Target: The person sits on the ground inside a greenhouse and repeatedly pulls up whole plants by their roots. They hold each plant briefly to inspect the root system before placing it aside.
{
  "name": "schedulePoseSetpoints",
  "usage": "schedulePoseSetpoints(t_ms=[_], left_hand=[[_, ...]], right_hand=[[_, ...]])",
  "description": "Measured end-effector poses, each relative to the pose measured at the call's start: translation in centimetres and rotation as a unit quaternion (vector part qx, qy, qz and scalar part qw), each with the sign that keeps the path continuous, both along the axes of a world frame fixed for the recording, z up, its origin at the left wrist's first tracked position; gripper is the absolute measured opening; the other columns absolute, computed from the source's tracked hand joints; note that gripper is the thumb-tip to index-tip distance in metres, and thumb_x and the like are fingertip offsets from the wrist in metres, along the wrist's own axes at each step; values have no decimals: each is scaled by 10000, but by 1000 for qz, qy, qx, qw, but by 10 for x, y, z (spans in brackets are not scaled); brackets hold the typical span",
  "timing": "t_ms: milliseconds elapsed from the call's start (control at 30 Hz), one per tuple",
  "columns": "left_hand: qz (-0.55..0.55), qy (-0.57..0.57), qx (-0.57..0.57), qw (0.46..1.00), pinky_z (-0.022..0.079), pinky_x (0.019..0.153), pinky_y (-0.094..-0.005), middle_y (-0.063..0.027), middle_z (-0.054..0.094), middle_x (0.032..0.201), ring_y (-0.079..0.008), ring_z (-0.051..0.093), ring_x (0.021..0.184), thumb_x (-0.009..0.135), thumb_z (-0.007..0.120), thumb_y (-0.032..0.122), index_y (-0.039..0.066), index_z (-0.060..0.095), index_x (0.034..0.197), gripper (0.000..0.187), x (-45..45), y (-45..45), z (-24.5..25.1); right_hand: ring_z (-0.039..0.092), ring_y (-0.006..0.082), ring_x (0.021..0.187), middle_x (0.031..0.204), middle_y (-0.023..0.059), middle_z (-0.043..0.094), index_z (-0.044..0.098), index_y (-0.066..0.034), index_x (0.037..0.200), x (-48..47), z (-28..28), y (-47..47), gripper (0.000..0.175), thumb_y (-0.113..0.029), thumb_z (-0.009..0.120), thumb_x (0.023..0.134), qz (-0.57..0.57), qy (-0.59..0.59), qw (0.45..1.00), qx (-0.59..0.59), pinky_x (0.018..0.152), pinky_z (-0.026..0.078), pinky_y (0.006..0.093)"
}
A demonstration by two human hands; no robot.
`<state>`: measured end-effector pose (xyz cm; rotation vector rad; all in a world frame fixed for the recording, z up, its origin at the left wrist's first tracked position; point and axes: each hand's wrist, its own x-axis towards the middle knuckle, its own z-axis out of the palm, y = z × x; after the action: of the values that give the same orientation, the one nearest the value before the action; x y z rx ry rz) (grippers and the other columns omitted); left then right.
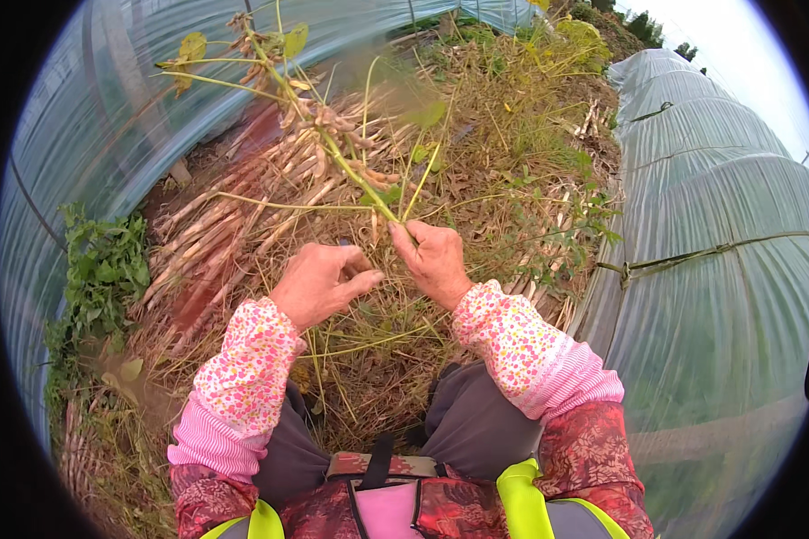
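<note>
My right hand (435,259) grips the lower end of a soybean plant's green stem (361,178) between thumb and fingers. The plant slants up to the left, with clusters of brownish pods (320,124) along it. A few yellow-green leaves (296,40) and long thin leaf stalks remain on it. Just left of the stem's base is my left hand (323,283), its fingers loosely curled and its thumb a little apart from the forefinger. Nothing shows in that hand, though its palm is turned out of sight.
Pale dry stalks (205,229) lie in a pile at the left. Straw and dry plant litter (371,377) cover the ground between my knees. Plastic-covered tunnels stand on the left (61,155) and right (714,303), the right one tied with cords. Green leafy plants (104,269) grow along the left tunnel.
</note>
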<state>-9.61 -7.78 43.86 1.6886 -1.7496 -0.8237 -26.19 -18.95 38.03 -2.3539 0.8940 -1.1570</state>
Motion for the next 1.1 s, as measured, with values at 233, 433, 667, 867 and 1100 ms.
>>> schedulePoseSetpoints(t_ms=[233, 433, 667, 867, 1100], left_hand=[[123, -138, -367, 912, 508, 573, -339, -105, 642, 922, -258, 637, 639, 834, 694, 89, 33, 618, 1013, 203, 16, -18, -27], [166, -230, -313, 906, 499, 598, -448, -132, 635, 766, -361, 632, 665, 891, 631, 208, 32, 581, 867, 185, 9, -22, -32], [106, -37, -228, 967, 463, 604, -385, -188, 631, 745, -289, 607, 633, 881, 623, 130, -15, 642, 948, 161, 11, -7, -18], [97, -195, -300, 929, 463, 519, -369, -109, 608, 727, -252, 608, 579, 828, 666, 128, 26, 614, 871, 122, 12, -10, -23], [112, -340, -338, 870, 504, 531, -383, -63, 567, 698, -261, 634, 613, 774, 694, 161, 83, 539, 814, 178, -1, -18, -46]], right_hand=[[539, 360, 502, 568, 177, 528, 531, -39, 645, 4, -4, 9, 365, -271, 625, 910, 0, 29, 1000, -3, 466, 404, 433], [538, 357, 498, 561, 169, 533, 537, -43, 641, 9, 2, 26, 381, -296, 616, 916, 1, 51, 999, -15, 469, 413, 432], [558, 359, 514, 558, 175, 544, 550, -46, 637, 3, 4, 32, 400, -322, 598, 923, 17, 44, 999, 19, 490, 422, 454], [518, 335, 469, 534, 170, 495, 560, -44, 633, 3, 2, 35, 372, -278, 613, 917, 20, 46, 999, -15, 458, 392, 424], [562, 373, 526, 540, 188, 539, 622, -55, 656, 11, -5, 31, 413, -358, 558, 929, -5, 83, 994, 68, 515, 441, 475]])
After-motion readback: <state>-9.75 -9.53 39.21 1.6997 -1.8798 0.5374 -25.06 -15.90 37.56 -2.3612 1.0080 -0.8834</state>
